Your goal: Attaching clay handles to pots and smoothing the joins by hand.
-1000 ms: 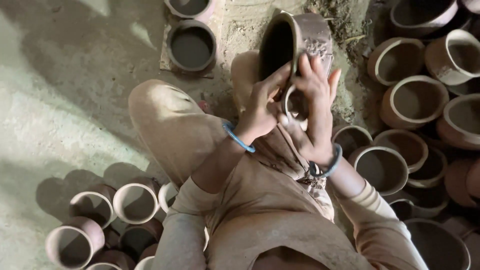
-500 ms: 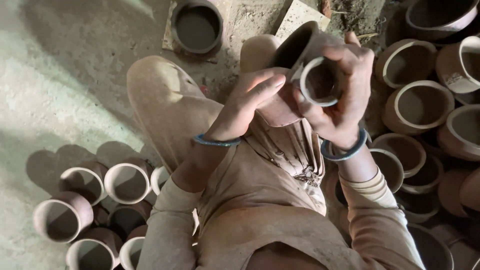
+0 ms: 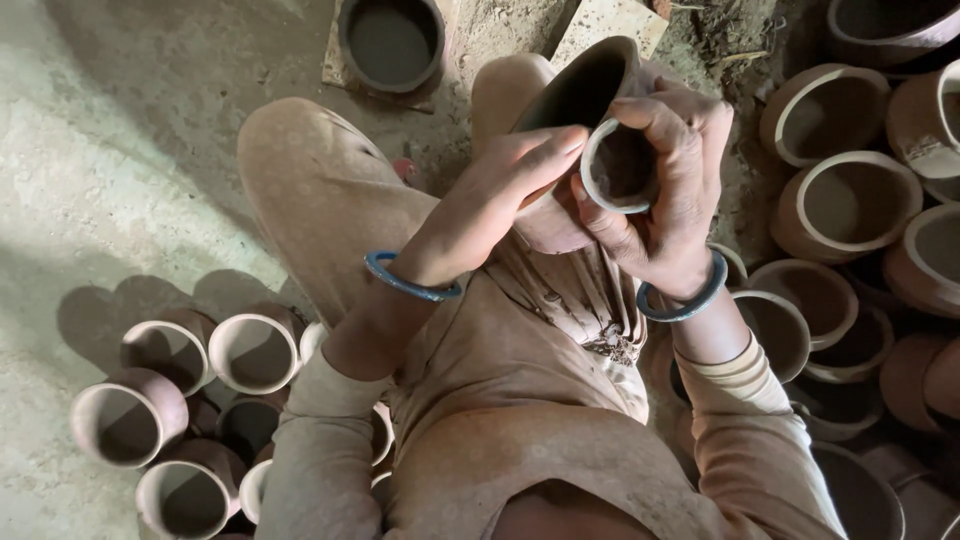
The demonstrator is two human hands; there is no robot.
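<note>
The small brown clay cup (image 3: 620,165) now sits lower against the big dark clay pot (image 3: 575,100), my right hand (image 3: 660,210) still curled around it, my left hand's (image 3: 480,205) straightened fingertips (image 3: 560,150) touching its rim.

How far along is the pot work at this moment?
Looks done: small clay pots grouped at the person's left. In hand: the right hand grips a small pot by its rim, and the left hand touches it. Possibly left: larger pots on the right; I cannot tell their state.
</note>
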